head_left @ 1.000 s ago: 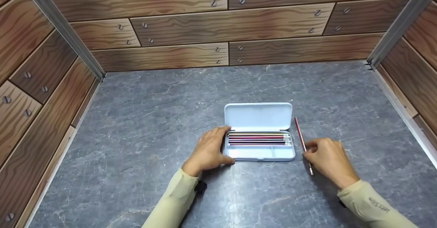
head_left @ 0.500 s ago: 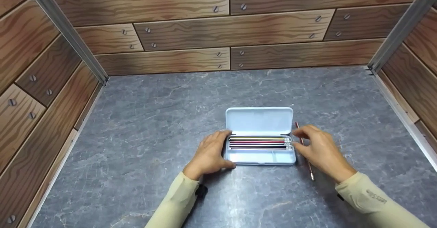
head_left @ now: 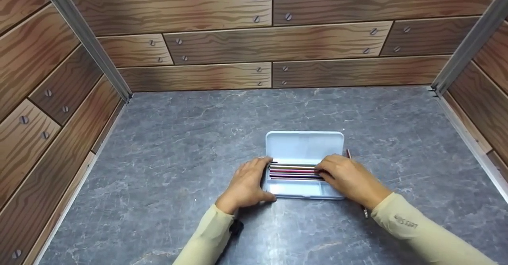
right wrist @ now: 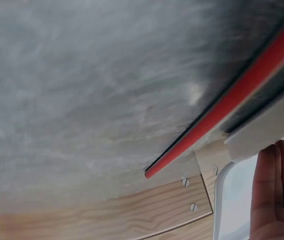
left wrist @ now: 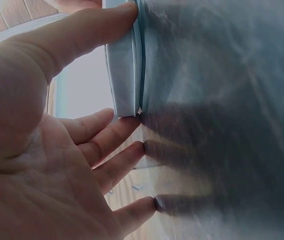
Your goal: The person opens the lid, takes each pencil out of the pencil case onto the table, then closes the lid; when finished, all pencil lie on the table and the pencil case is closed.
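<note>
A light-blue pencil case [head_left: 305, 146] lies with its lid up on the table. Several striped pencils [head_left: 291, 171] lie side by side in its rear compartment, their eraser ends hidden under my right hand [head_left: 351, 177]. That hand's fingertips reach down to the pencils; whether they pinch one is hidden. In the right wrist view its fingers [right wrist: 276, 185] look fairly straight. My left hand [head_left: 246, 183] holds the case's left end, thumb at the front edge and fingers at the back. A red pencil [right wrist: 201, 127] lies outside the case, to its right, partly under my right wrist.
The case's front compartment [head_left: 293, 187] has a small divider toward its right. The grey marbled table [head_left: 190, 146] is bounded by wood-patterned walls [head_left: 222, 45] at the back and both sides, with metal corner posts [head_left: 85, 39].
My right hand has let go of the red pencil, leaving it beside the case, and moved left over the pencils inside. My left hand stays on the case; the view has tilted slightly up.
</note>
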Available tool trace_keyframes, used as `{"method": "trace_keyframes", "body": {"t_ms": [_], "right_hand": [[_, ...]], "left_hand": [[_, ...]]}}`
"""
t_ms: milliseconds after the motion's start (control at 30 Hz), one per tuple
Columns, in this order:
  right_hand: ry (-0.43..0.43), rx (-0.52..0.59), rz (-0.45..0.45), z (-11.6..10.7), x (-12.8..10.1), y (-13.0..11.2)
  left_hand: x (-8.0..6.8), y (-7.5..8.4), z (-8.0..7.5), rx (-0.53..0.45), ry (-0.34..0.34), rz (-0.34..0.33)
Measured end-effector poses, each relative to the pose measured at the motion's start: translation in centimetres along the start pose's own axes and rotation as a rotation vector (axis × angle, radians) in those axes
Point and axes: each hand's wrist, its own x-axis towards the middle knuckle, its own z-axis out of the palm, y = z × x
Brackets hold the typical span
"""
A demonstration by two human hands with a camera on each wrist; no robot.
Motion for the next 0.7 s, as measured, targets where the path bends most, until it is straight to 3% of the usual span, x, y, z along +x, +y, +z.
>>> {"method": "trace_keyframes", "body": {"t_ms": [167, 467, 700], "right_hand": [[0.02, -0.051, -0.044, 0.2, 0.08, -0.04], [-0.06, 0.025, -0.031, -0.11, 0.64, -0.52], [-0.055, -0.027, -0.046, 0.05, 0.83, -0.81]], "left_hand": [[0.04, 0.02, 0.03, 0.005, 0.002, 0.003], [0.16, -0.06, 0.1, 0.028, 0.015, 0.009], [0.08, 0.0, 0.13, 0.03, 0.02, 0.014]]}}
